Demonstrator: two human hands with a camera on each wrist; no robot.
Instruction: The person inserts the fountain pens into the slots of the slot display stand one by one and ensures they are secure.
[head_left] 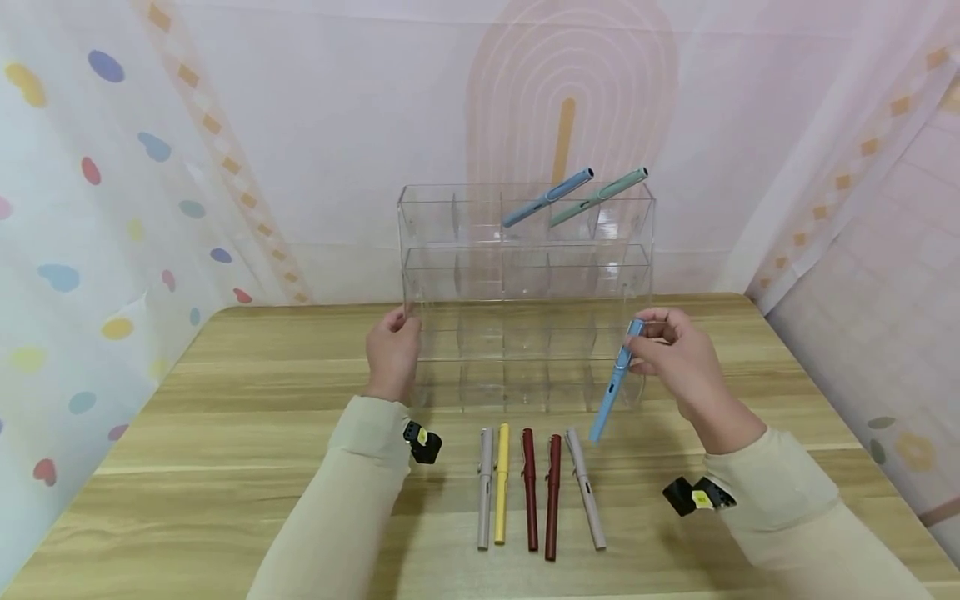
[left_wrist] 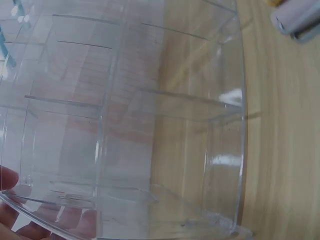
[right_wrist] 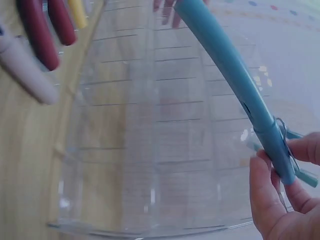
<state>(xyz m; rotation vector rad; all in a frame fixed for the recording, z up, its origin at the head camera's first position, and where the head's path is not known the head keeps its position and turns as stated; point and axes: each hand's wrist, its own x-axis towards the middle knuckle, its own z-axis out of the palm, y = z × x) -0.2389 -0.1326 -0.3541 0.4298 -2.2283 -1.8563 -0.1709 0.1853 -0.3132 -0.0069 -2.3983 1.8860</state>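
Observation:
A clear acrylic display rack (head_left: 450, 360) with tiered compartments stands on the table. My left hand (head_left: 393, 354) grips its left side wall; in the left wrist view the thumb (left_wrist: 9, 178) is on one face and fingers show through the plastic on the other. Between thumb and fingers, my right hand (head_left: 678, 354) pinches a light blue pen (head_left: 611, 396) by its capped end, in front of the rack's lower right. The pen slants with its far end down to the left. A darker blue pen (head_left: 547, 198) and a green pen (head_left: 600, 197) lean in the top tier.
Below the rack, a row of capped pens lies on the wooden table (head_left: 247, 433): a grey pen (head_left: 486, 492), a yellow pen (head_left: 502, 487), two dark red pens (head_left: 553, 500) and another grey pen (head_left: 587, 492). A patterned curtain (head_left: 337, 125) hangs behind the table.

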